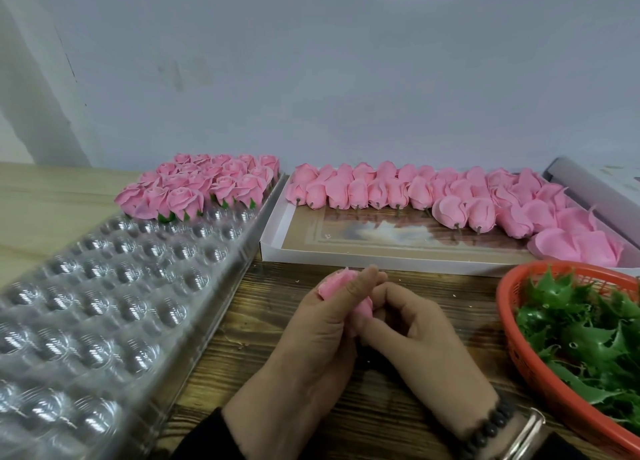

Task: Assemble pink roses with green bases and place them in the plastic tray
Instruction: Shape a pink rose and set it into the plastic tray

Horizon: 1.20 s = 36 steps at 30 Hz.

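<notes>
Both hands meet over the surface (277, 383). The left hand (311, 335) grips a pink rose (334, 283), and the right hand (419, 335) pinches its bottom end (no green base shows there). Squeezing hard could crush the soft petals before it reaches the plastic tray (104, 303).
</notes>
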### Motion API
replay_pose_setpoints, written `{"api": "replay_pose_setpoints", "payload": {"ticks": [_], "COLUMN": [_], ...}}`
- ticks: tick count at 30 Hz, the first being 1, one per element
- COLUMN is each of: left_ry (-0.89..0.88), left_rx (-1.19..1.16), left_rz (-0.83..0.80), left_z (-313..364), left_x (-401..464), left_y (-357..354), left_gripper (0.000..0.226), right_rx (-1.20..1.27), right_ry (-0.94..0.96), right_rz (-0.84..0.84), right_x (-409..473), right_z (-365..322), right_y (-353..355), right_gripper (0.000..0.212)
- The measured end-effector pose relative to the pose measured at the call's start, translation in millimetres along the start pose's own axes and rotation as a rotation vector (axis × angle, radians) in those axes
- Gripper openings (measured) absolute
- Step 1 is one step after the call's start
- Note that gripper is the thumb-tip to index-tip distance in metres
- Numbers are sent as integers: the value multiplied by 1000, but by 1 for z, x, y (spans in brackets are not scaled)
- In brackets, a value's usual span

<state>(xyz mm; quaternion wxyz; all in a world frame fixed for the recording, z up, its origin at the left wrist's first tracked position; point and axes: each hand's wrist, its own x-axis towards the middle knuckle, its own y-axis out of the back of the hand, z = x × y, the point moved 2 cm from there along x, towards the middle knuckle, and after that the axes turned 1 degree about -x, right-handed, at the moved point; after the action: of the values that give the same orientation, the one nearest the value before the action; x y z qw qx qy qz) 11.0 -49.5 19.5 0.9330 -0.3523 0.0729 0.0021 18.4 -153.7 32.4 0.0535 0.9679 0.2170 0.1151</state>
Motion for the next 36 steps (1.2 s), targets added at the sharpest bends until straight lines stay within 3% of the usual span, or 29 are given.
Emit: {"api": "replay_pose_setpoints", "payload": {"ticks": [6,11,13,17,24,28,31,33,36], "left_ry": [-147,-493,-478,-401,-365,-364,-369,-356,-350], "left_rx": [172,862,969,1196,1302,1235,1157,1193,1265], "left_rz": [9,56,31,-36,-133,-155,-101,-63,-37], "left_z": [7,21,22,20,19,17,21,22,20], "left_x": [-3,-7,-7,-7,-5,-5,-5,-4,-6], "left_y": [2,4,1,3,5,5,8,9,5], "left_gripper": [49,16,28,90,109,108,106,90,49], "right_rx": [-5,-64,-114,-154,-214,-158,-48,71,135], "right_ry": [71,131,154,157,154,117,87,67,74], "right_rz": [25,190,146,9,-57,-13,110,185,198], "right_x": [-1,-1,-2,-1,1,1,4,5,4], "right_z": [0,2,2,0,-2,0,5,6,6], "right_y": [1,9,9,9,11,11,16,19,20], "right_gripper": [4,26,37,41,30,18,17,17,16]}}
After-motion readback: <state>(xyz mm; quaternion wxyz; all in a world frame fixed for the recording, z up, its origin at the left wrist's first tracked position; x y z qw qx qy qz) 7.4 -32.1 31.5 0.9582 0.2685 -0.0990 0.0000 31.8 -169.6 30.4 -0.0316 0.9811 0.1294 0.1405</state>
